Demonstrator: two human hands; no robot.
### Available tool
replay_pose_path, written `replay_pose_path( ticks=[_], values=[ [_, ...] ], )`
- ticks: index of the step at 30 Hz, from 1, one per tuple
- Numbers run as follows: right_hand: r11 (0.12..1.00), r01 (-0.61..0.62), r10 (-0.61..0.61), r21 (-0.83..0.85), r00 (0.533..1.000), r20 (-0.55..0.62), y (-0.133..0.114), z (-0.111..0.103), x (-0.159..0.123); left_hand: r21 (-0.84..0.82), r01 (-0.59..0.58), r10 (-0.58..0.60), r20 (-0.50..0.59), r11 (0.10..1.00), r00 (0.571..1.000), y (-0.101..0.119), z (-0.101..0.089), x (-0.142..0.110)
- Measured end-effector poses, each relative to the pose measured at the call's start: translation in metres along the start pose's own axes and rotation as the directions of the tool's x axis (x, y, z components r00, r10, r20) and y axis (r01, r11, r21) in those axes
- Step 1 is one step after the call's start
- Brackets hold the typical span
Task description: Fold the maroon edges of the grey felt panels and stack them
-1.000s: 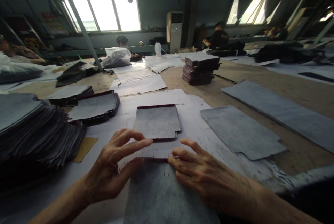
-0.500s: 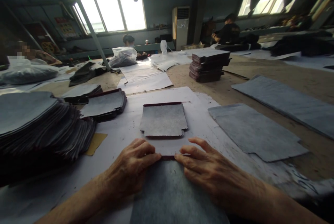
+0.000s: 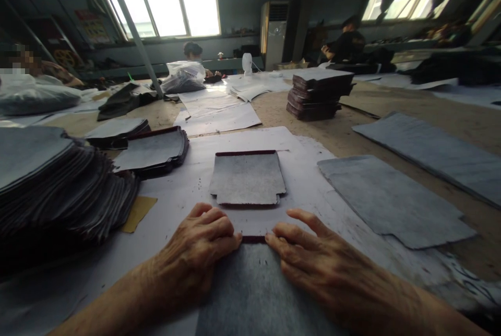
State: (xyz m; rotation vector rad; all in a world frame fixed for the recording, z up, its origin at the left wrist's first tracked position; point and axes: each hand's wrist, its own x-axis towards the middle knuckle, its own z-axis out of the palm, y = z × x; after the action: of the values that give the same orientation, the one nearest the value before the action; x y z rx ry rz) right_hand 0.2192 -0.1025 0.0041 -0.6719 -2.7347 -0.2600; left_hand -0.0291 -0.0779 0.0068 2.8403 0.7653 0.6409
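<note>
Curled left hand (image 3: 199, 252), grip unclear, and open right hand (image 3: 315, 265) touch the grey sheet (image 3: 258, 294), blurred scrawl (image 3: 472, 279) off right!

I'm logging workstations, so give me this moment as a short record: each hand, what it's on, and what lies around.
Left hand: fingertips at the dark red edge of a grey sheet
Right hand: fingertips at the same edge, fingers spread
Ahead: notched grey piece on white paper
Left side: tall stack, yellowish scrap
Right side: nearer grey piece, long grey piece
Farther off: dark-sided pile
</note>
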Motion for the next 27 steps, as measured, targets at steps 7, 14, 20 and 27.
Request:
replay_pose_path(
  ticks=[7, 14, 20, 27],
  values=[
    [0.999, 0.021, -0.02, -0.036, 0.999, 0.05, 0.0, -0.008, 0.002, -0.02, 0.225, -0.225, -0.199, 0.974, 0.954, 0.0, -0.022, -0.011],
    [0.999, -0.049, 0.05, 0.022, 0.998, -0.045, -0.002, 0.0, -0.003, -0.343, 0.226, -0.278, -0.108, 0.912, 0.955, 0.045, 0.013, 0.045],
    [0.965, -0.258, 0.256, 0.038, 0.906, -0.337, -0.002, -0.002, -0.021, -0.319, 0.386, -0.42, -0.046, 0.866, 0.906, 0.033, 0.036, 0.052],
    [0.91, -0.407, 0.401, 0.078, 0.818, -0.413, -0.01, -0.008, -0.046, -0.285, 0.258, -0.275, -0.018, 0.923, 0.961, 0.036, 0.036, 0.051]
  ],
)
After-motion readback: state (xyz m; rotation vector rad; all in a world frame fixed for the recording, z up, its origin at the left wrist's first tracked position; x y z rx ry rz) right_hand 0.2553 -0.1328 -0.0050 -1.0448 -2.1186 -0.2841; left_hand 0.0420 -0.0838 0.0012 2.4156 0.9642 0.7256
